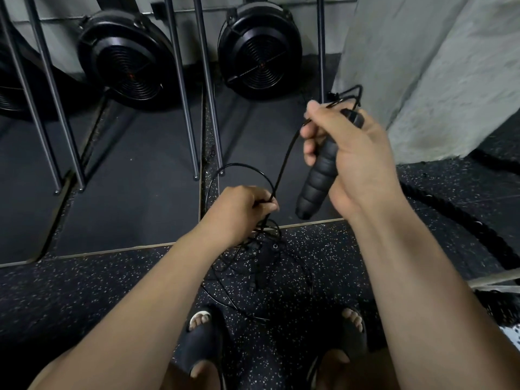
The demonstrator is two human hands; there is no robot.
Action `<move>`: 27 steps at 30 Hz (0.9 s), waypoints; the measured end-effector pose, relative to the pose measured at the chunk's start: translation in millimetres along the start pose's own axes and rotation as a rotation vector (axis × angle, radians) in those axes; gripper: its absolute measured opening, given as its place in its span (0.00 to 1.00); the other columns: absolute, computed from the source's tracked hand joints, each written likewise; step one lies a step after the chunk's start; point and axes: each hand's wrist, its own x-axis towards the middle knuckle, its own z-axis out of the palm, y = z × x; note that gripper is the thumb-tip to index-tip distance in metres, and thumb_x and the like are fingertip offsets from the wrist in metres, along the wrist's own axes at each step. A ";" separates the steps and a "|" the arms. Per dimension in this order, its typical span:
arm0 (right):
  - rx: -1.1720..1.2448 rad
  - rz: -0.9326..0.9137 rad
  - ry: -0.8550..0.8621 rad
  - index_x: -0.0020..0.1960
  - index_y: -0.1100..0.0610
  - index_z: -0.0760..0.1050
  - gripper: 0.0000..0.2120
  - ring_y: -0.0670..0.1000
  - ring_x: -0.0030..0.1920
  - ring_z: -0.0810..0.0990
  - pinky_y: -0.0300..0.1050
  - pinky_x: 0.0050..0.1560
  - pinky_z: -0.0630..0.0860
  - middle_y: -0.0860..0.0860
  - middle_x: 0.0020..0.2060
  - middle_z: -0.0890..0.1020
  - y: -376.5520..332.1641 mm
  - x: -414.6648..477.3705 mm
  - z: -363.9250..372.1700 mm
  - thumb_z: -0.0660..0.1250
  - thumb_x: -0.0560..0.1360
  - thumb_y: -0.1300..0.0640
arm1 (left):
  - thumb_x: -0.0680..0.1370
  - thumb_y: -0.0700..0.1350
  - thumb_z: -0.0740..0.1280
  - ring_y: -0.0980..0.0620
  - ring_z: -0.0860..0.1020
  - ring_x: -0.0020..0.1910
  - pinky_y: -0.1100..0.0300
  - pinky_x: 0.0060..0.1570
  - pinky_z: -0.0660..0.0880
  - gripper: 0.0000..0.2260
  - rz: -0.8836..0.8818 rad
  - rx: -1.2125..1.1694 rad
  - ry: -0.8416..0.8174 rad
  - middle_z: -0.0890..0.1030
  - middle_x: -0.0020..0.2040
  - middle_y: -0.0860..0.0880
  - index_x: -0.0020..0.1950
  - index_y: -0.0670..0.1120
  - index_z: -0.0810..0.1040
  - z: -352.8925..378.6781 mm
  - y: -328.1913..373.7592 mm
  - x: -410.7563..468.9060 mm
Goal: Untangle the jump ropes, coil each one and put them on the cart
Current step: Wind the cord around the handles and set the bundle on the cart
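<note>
My right hand [349, 156] grips a black ribbed jump rope handle [316, 181], held upright-tilted, with thin black cord looped at its top end [349, 94]. From there a taut stretch of black cord [284, 164] runs down to my left hand [242, 209], which pinches it in curled fingers. Below my left hand a tangle of black jump ropes [261, 266] lies on the speckled floor between my feet, with another handle partly visible in it. No cart is in view.
Two black rowing machine fan housings [126, 57] [260, 49] stand ahead, with slanted metal rails [183, 94] on dark mats. A grey concrete pillar [436, 66] rises at right. A thick black battle rope [464, 220] lies on the floor at right. My sandalled feet [202, 336] are below.
</note>
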 end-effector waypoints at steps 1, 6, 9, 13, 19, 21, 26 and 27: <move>-0.027 0.009 0.016 0.51 0.62 0.79 0.07 0.50 0.32 0.77 0.45 0.33 0.73 0.55 0.37 0.84 2.3 2.1 -2.0 0.74 0.81 0.59 | 0.82 0.48 0.73 0.55 0.83 0.46 0.60 0.50 0.78 0.04 0.017 0.016 -0.005 0.86 0.45 0.55 0.49 0.54 0.87 0.4 -0.8 -0.3; -0.399 0.159 -0.139 0.50 0.58 0.84 0.04 0.50 0.32 0.78 0.44 0.33 0.74 0.54 0.38 0.87 22.2 2.0 -4.0 0.78 0.77 0.59 | 0.82 0.48 0.74 0.63 0.79 0.39 0.66 0.42 0.73 0.04 0.081 -0.034 0.029 0.82 0.38 0.57 0.48 0.52 0.88 1.7 -3.6 0.4; -0.691 0.145 -0.167 0.47 0.55 0.84 0.02 0.48 0.30 0.81 0.40 0.33 0.74 0.51 0.36 0.88 35.3 -0.6 -2.4 0.76 0.77 0.58 | 0.81 0.49 0.74 0.54 0.81 0.43 0.56 0.47 0.76 0.05 0.171 0.008 0.123 0.82 0.42 0.53 0.50 0.48 0.88 2.7 -5.4 4.6; -0.804 0.096 -0.152 0.46 0.54 0.83 0.05 0.48 0.32 0.86 0.41 0.37 0.76 0.48 0.35 0.88 36.5 1.3 -2.6 0.75 0.79 0.54 | 0.81 0.49 0.75 0.50 0.81 0.45 0.57 0.48 0.75 0.06 0.226 -0.031 0.200 0.84 0.44 0.49 0.49 0.46 0.88 -0.5 -6.3 6.1; -0.632 0.045 -0.129 0.47 0.58 0.83 0.07 0.50 0.34 0.85 0.39 0.35 0.75 0.51 0.36 0.88 20.2 -5.1 1.7 0.75 0.80 0.55 | 0.79 0.47 0.77 0.58 0.80 0.45 0.62 0.48 0.75 0.07 0.116 -0.061 0.053 0.83 0.45 0.55 0.43 0.56 0.84 -5.7 -10.0 4.7; -0.504 0.040 -0.095 0.48 0.59 0.82 0.07 0.51 0.34 0.84 0.41 0.35 0.75 0.53 0.38 0.88 10.4 -6.1 2.3 0.75 0.80 0.56 | 0.79 0.47 0.77 0.59 0.81 0.47 0.63 0.51 0.76 0.09 0.070 -0.036 0.019 0.84 0.46 0.57 0.42 0.60 0.83 -6.1 -10.7 3.6; -0.212 -0.001 0.028 0.52 0.64 0.81 0.08 0.49 0.32 0.80 0.42 0.33 0.74 0.55 0.36 0.87 -0.3 -2.7 -2.2 0.75 0.80 0.58 | 0.80 0.48 0.76 0.59 0.81 0.45 0.66 0.48 0.76 0.02 0.018 -0.053 0.023 0.85 0.46 0.59 0.48 0.54 0.87 -5.4 -7.0 4.8; -0.185 -0.014 0.054 0.53 0.64 0.82 0.09 0.50 0.32 0.80 0.43 0.33 0.74 0.55 0.37 0.86 0.5 -1.0 -3.5 0.75 0.81 0.58 | 0.80 0.49 0.75 0.59 0.82 0.45 0.65 0.48 0.76 0.02 0.023 -0.038 0.028 0.86 0.45 0.59 0.49 0.54 0.87 -5.6 -6.9 5.3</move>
